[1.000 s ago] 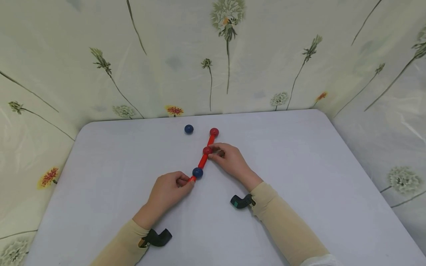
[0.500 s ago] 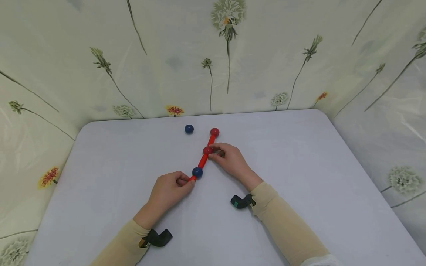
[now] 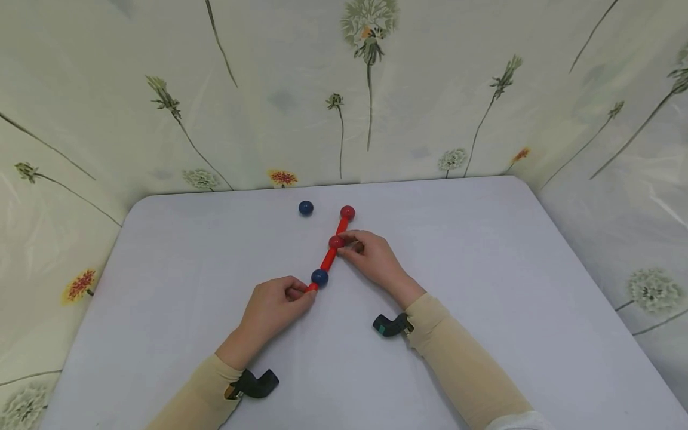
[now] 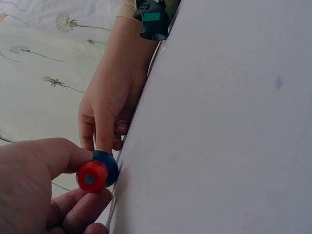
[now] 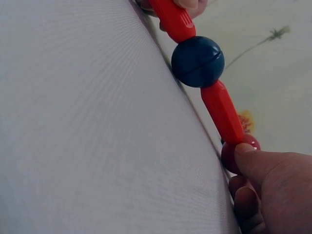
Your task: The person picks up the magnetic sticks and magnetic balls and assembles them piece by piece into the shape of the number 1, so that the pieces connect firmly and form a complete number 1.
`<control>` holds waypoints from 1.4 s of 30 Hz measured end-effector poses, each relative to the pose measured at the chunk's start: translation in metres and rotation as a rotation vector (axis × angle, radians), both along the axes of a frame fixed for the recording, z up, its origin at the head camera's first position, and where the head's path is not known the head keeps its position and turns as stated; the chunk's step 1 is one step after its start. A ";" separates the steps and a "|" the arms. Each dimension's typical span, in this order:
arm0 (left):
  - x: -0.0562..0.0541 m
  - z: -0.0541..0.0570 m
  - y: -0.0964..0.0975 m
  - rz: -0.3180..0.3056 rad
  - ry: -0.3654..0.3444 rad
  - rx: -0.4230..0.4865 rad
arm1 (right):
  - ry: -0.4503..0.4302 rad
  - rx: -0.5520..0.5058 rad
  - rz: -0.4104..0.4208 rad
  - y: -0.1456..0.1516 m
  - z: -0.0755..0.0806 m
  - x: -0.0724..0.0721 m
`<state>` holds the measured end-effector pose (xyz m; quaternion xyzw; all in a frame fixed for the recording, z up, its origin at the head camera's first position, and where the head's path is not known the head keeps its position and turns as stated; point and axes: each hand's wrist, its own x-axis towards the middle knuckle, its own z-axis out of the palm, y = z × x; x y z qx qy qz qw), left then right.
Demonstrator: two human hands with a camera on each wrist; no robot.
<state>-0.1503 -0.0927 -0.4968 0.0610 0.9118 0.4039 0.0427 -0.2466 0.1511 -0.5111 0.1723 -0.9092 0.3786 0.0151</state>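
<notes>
A chain of red rods and balls runs slantwise across the middle of the table in the head view. My left hand point(image 3: 276, 306) pinches the near red rod point(image 5: 176, 22), whose end shows a grey metal tip in the left wrist view. This rod meets a blue ball point(image 3: 319, 278). A second red rod point(image 5: 222, 112) links the blue ball to a red ball point(image 3: 335, 242), which my right hand point(image 3: 374, 258) pinches between thumb and fingers. Beyond it, another red rod point(image 3: 342, 225) leads to the far red ball point(image 3: 347, 212).
A loose blue ball point(image 3: 306, 208) lies near the table's back edge, left of the far red ball. The white table point(image 3: 484, 251) meets a flower-printed curtain point(image 3: 242, 131) at the back and sides. Black curved mounts point(image 3: 259, 383) sit on both wrists.
</notes>
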 end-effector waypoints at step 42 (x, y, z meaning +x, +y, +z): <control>-0.006 0.005 0.001 0.004 -0.007 -0.069 | 0.024 -0.008 0.002 0.002 -0.002 -0.002</control>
